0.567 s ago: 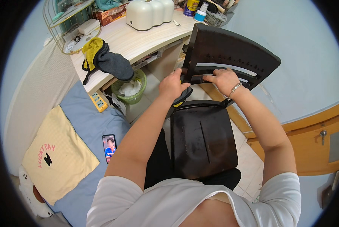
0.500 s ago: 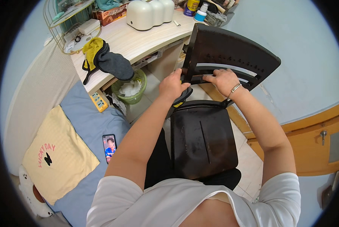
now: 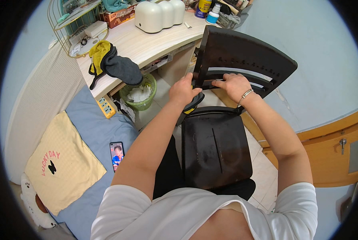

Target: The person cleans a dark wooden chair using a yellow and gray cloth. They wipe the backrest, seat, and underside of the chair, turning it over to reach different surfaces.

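Note:
A dark brown wooden chair [image 3: 217, 154] faces me, its slatted backrest [image 3: 243, 48] tilted up beyond the seat. My left hand [image 3: 183, 92] is closed at the backrest's left post. Below its thumb hangs a grey-and-yellow cloth piece [image 3: 194, 105], with a bit of yellow showing between hand and post; the rest is hidden. My right hand [image 3: 235, 87], a silver bangle on its wrist, has its fingers bent over a lower slat [image 3: 249, 77]. A similar grey-and-yellow mitt-like cloth [image 3: 121, 69] lies on the desk's left end.
On the pale desk [image 3: 167, 45] stand a white rounded box [image 3: 160, 16], bottles [image 3: 213, 14] and a wire rack [image 3: 83, 50]. A green waste bin [image 3: 147, 98] and yellow power strip [image 3: 106, 107] sit near it. Left are a phone [image 3: 117, 154] and yellow cushion [image 3: 69, 164] on blue bedding.
The view has shifted very slightly. My right thumb and fingers have moved a little to the left along the slat; my left hand stays at the post.

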`<state>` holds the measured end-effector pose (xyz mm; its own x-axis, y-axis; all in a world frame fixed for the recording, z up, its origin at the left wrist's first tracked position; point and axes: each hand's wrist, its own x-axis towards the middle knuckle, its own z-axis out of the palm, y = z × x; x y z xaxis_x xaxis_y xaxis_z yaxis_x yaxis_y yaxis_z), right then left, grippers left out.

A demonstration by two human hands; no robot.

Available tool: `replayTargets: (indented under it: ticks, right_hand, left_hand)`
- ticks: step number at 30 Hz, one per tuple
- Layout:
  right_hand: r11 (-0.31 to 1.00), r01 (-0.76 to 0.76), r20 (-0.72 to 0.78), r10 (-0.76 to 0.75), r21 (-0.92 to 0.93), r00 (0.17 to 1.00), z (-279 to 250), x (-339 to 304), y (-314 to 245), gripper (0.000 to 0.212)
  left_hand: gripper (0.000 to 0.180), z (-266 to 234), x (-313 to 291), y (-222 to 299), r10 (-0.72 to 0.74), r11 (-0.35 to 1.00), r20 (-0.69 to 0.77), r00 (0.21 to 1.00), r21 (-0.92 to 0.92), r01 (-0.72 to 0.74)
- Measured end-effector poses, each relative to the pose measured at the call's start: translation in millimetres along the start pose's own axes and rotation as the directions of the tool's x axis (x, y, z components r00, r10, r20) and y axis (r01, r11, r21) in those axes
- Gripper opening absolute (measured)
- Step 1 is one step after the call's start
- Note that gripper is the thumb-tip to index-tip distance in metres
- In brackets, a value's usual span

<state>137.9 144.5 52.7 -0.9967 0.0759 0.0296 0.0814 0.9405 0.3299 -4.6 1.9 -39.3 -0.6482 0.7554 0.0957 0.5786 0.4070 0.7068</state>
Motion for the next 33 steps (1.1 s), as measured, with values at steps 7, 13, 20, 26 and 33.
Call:
replayTargets:
  ticks: [7, 13, 20, 26, 33]
  right_hand:
    - [1.0, 0.011, 0.046, -0.01, -0.025, 0.999, -8.6, -2.5, 3.9, 0.029]
    - [1.0, 0.022, 0.054, -0.022, -0.005, 0.998, -7.0, 0.2, 7.4, 0.032]
    - [1.0, 0.016, 0.057, -0.016, -0.004, 0.998, -0.8, 0.8, 10.4, 0.032]
    - [0.999, -0.021, 0.054, 0.02, 0.033, 0.998, -4.3, 2.7, 0.4, 0.032]
    - [0.993, -0.108, 0.055, 0.106, 0.041, 0.993, -1.0, -13.8, 1.2, 0.033]
  left_hand:
    - [0.049, 4.5, -0.1, -2.6, 0.009, 1.0, -0.062, 0.998, -0.021, -0.011]
    - [0.049, 6.2, 2.1, -5.6, 0.032, 0.999, -0.053, 0.998, -0.024, -0.033]
    - [0.049, 2.5, 0.2, 0.3, -0.004, 1.0, -0.02, 1.0, -0.011, 0.003]
    - [0.045, 2.4, 0.7, 0.6, -0.017, 1.0, -0.006, 1.0, -0.004, 0.017]
    - [0.052, -4.4, -1.7, 7.9, -0.05, 0.998, -0.004, 0.999, 0.047, 0.05]
